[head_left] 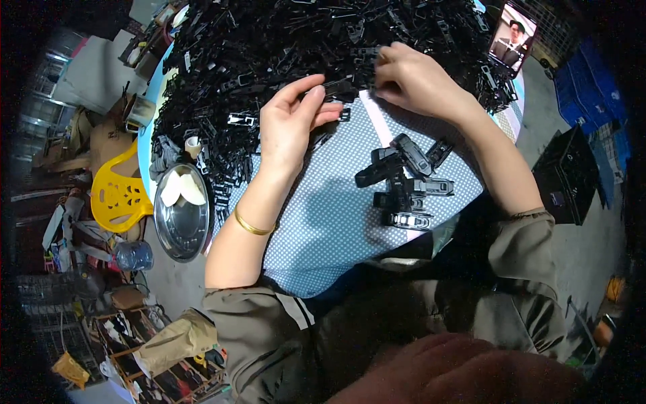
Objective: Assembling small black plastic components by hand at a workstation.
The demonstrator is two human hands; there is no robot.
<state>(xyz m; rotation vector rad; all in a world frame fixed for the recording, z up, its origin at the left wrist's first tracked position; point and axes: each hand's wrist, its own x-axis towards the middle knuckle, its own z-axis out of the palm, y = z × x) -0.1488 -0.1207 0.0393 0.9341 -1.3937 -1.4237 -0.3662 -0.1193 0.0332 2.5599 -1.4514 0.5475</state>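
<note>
A large heap of black plastic clip-like parts (282, 40) covers the far side of the table. At its near edge, my left hand (286, 128) has thumb and forefinger closed on a slim black plastic part (338, 89). A small black piece lies by its lower fingertips. My right hand (417, 77) is a little to the right, fingers curled inward at the heap; whatever they hold is hidden and slightly blurred. Nearer to me, a loose cluster of assembled black plastic pieces (410, 168) rests on the dotted tablecloth (330, 229).
At the table's left edge stands a clear oval tray (180, 229) with pale slices on it, beside a small paper-coloured roll (193, 145). A yellow stool (118, 192) is left of the table. A phone (513, 39) leans at the far right, near blue crates (585, 81).
</note>
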